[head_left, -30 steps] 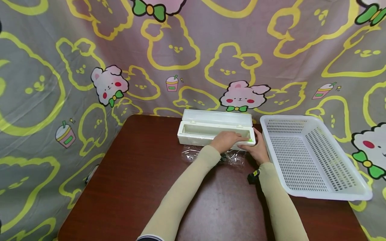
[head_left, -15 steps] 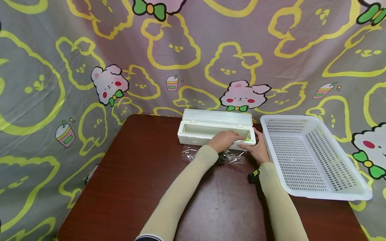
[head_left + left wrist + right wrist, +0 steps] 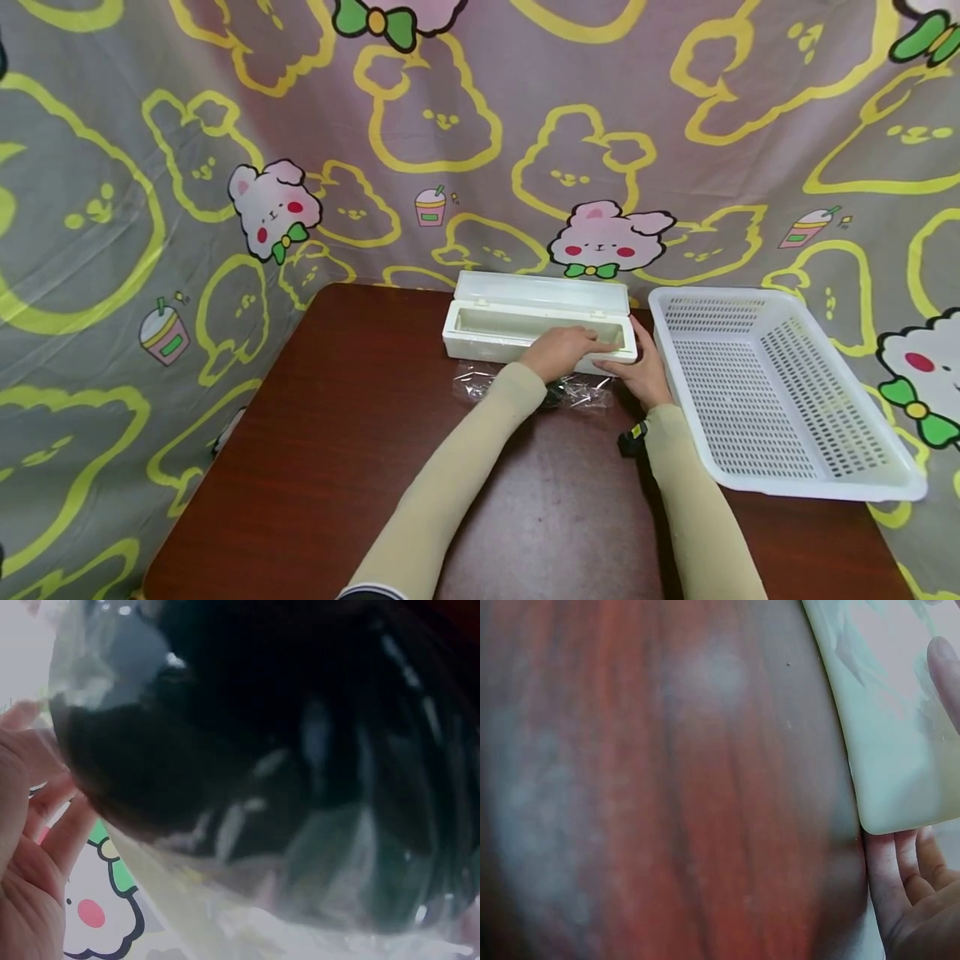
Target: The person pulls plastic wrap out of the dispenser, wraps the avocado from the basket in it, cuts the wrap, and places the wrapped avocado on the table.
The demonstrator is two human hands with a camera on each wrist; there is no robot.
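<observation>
A long white plastic wrap dispenser (image 3: 487,343) stands near the back of the table, its lid (image 3: 540,293) raised. Crinkled clear film (image 3: 480,379) hangs at its front and spreads over the table. My left hand (image 3: 561,352) reaches across the front, its extended fingers touching the right end of the slot; what lies under the fingertips is hidden. My right hand (image 3: 643,371) grips the right end, thumb on the front and fingers round the side. In the left wrist view, clear film over a dark, blurred area covers most of the picture, with the left hand (image 3: 45,832) beside it.
A white perforated plastic basket (image 3: 742,400) stands to the right, close to the right forearm. A small black device with a yellow label (image 3: 632,439) sits at the right wrist. Behind the brown table (image 3: 322,433) hangs a patterned cloth (image 3: 450,100).
Both hands stay at the dispenser's right end, with only slight shifts of the left hand. A bright green bit by the left fingertips showed earlier and is now almost wholly hidden.
</observation>
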